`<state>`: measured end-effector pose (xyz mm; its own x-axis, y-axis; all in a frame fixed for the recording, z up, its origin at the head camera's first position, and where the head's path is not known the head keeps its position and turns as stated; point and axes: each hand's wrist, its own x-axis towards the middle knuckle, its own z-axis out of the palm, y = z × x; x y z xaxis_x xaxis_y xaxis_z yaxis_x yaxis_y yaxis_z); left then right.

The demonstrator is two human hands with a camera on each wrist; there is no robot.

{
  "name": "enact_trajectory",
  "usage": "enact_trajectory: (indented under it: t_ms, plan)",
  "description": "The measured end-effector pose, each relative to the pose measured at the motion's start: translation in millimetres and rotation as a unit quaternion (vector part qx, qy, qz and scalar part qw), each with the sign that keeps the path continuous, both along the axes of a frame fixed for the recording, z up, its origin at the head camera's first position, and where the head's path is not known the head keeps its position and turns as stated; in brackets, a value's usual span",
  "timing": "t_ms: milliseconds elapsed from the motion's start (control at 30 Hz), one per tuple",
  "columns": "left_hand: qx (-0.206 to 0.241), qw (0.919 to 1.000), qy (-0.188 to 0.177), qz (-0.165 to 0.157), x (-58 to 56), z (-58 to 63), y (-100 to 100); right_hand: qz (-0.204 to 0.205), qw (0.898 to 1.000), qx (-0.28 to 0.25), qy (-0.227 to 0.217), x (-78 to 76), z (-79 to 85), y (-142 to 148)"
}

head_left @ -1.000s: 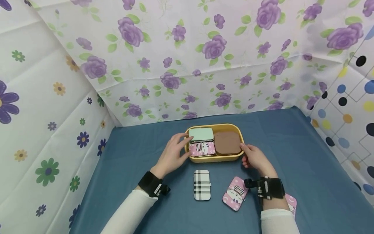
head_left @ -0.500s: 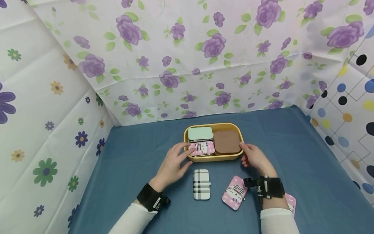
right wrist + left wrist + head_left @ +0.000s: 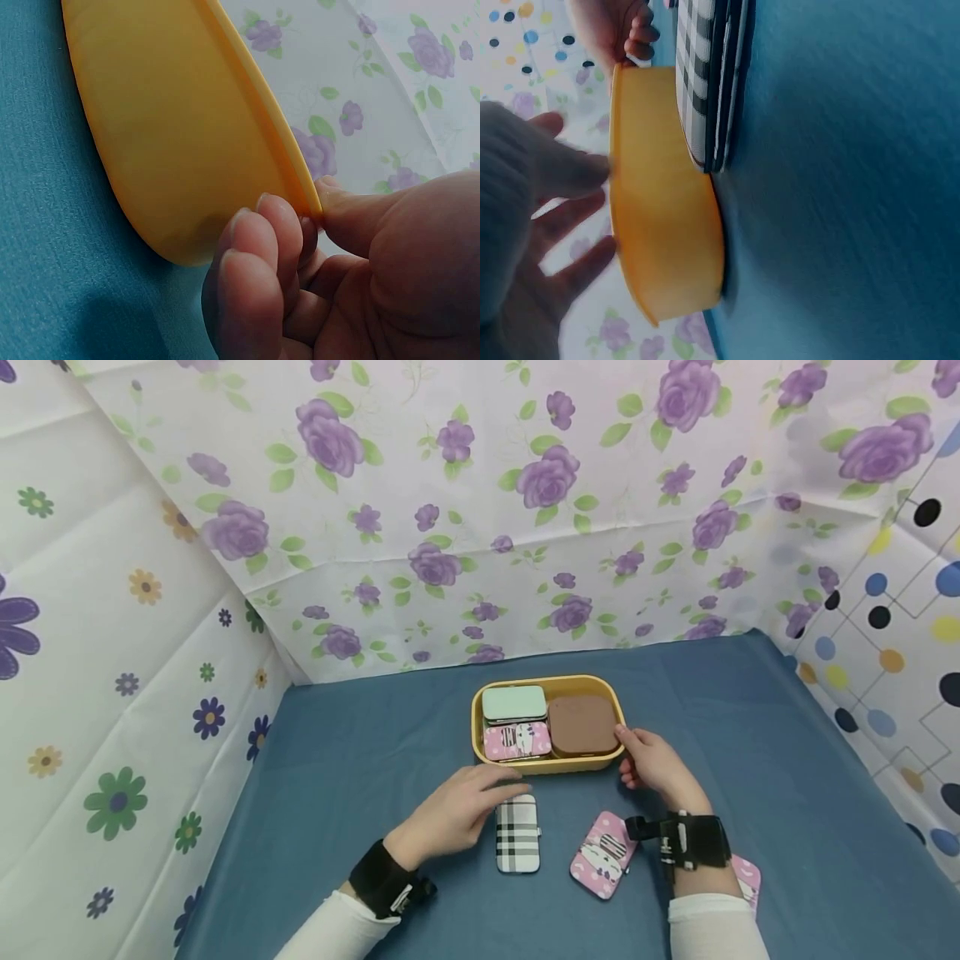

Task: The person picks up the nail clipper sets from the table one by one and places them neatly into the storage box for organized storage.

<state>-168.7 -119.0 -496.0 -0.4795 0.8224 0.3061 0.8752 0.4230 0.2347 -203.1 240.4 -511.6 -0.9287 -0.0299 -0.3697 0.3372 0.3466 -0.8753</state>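
Observation:
My left hand [image 3: 453,810] hovers with loosely extended fingers above the far end of a black-and-white plaid case [image 3: 517,842], which lies flat and has a small side clasp. Its fingers hold nothing. Behind it stands a yellow plastic box [image 3: 570,767]. My right hand [image 3: 654,768] pinches the box's rim at the right end, thumb over the edge and fingers curled against the outer wall [image 3: 172,135]. Inside the box, a mint-green case [image 3: 514,702] lies behind a pink cartoon case [image 3: 517,741], with a brown squarish case [image 3: 582,725] to their right.
Another pink cartoon case [image 3: 602,856] lies tilted near the right wrist. A further pink case [image 3: 746,878] is partly hidden under the right forearm. Blue cloth [image 3: 360,735] covers the table, and patterned sheets [image 3: 450,527] hang behind and at both sides.
My left hand has drawn back from the box's left side and moved toward me and rightward to the plaid case. The right hand stays on the rim, and the cases have not moved.

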Motion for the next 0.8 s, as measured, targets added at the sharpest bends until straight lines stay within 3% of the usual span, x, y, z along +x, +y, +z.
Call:
enact_trajectory:
  t_ms: [167, 333, 533, 800]
  plan:
    - [-0.098, 0.9942, -0.035, -0.029, 6.6, 0.4, 4.0, 0.0, 1.0, -0.001, 0.0, 0.4, 0.0, 0.3]
    - [-0.158, 0.986, -0.027, -0.046, 10.7, -1.3, 8.4, -0.001, 1.0, -0.001, -0.001, 0.2, 0.0, 0.5]
    - [-0.192, 0.9789, -0.027, -0.063, 13.3, -3.3, 13.2, -0.001, 1.0, -0.002, 0.0, -0.1, 0.3, 0.2]
    - [-0.202, 0.9764, -0.028, -0.072, 14.4, -5.5, 15.7, 0.001, 1.0, 0.005, 0.004, 0.9, -0.3, 0.2]
